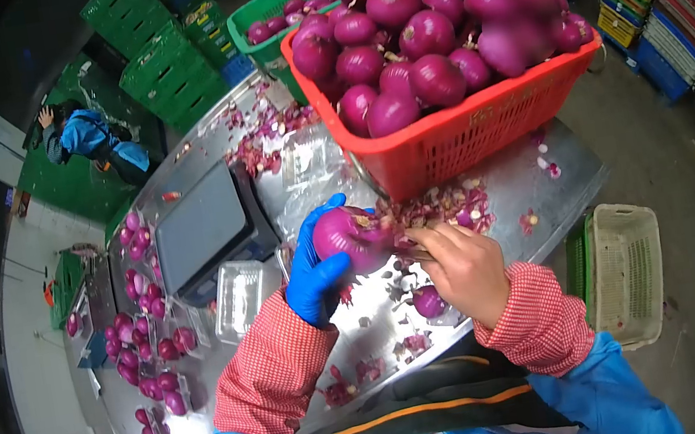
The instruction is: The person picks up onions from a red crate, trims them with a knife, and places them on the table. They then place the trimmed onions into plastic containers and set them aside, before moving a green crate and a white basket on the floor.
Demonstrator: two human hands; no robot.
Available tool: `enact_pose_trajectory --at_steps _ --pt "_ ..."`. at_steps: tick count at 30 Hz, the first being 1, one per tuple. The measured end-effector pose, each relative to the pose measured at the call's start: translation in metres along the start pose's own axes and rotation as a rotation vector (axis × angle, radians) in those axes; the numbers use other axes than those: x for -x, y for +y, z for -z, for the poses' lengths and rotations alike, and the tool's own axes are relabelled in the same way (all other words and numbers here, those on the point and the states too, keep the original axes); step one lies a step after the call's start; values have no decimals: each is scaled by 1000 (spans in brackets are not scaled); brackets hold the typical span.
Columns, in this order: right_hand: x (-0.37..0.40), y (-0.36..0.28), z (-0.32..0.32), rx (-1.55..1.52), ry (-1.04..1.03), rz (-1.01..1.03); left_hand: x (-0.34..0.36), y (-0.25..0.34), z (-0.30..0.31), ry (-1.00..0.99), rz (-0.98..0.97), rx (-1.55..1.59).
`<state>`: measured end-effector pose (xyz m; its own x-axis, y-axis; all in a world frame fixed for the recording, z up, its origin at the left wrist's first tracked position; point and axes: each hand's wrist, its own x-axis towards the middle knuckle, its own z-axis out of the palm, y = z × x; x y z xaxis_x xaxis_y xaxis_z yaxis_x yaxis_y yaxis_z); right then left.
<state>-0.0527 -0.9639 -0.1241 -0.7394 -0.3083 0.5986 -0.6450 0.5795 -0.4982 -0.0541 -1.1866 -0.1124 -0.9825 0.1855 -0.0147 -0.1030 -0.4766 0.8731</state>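
Note:
My left hand [317, 278], in a blue glove, is closed around a red onion [346, 240] above the metal table. My bare right hand [471, 275] is held against the right side of that onion, its fingers pinched together. Something thin and dark shows at those fingertips, too small to name. Below the hands, a smaller red onion [429, 301] sits near the table's front edge. Loose peelings [446, 209] lie between my hands and a red crate [470, 127], which is heaped with red onions [428, 33].
A green crate [272, 54] with onions stands behind the red one. Left of my hands are a scale [205, 223], a clear plastic tray [242, 299] and several packs of onions [146, 349]. A pale basket [625, 273] stands at right. Another person [90, 140] is at far left.

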Motion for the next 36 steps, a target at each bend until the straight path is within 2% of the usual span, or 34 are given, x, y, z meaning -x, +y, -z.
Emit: enact_pose_trajectory --at_steps 2,6,13,15,16,19,20,21,23,26,29,30,31,33,34,36 --pt "-2 -8 -1 82 -75 75 15 -11 0 18 -36 -15" --pt "1 -6 -11 154 -81 186 36 -21 2 40 -69 -124" --pt "13 6 -16 144 -81 198 51 -35 -10 26 -4 -42" --pt "27 37 -29 196 -76 136 52 -41 -13 53 4 43" --pt "36 52 -32 221 -73 109 53 -34 -16 -42 27 94" --pt "46 69 -16 158 -13 -76 53 -28 -18 -36 -58 -44" --pt "45 57 -12 120 -18 -94 49 -33 -16 48 -13 -60" --pt "43 47 -8 50 -90 -124 44 -36 -14 101 35 -81" --pt "32 24 -4 -194 -103 -179 37 -62 1 144 -79 -146" --pt "22 4 2 -435 -171 -251 30 -62 -2 204 182 -83" --pt "41 29 -29 -782 -141 -465 32 -44 -12 11 293 -133" --pt "35 27 -15 -1122 -233 -747 28 -36 -12 21 382 -153" --pt "41 34 -18 -1333 -279 -844 24 -29 -12 28 471 -173" --pt "49 43 -30 -1754 -373 -1031 37 -49 -15 -63 45 -479" --pt "51 25 -42 -1697 -381 -1103 32 -69 -10 21 -36 -231" --pt "57 28 -48 -1498 -393 -1012 32 -85 6 68 -19 -153"
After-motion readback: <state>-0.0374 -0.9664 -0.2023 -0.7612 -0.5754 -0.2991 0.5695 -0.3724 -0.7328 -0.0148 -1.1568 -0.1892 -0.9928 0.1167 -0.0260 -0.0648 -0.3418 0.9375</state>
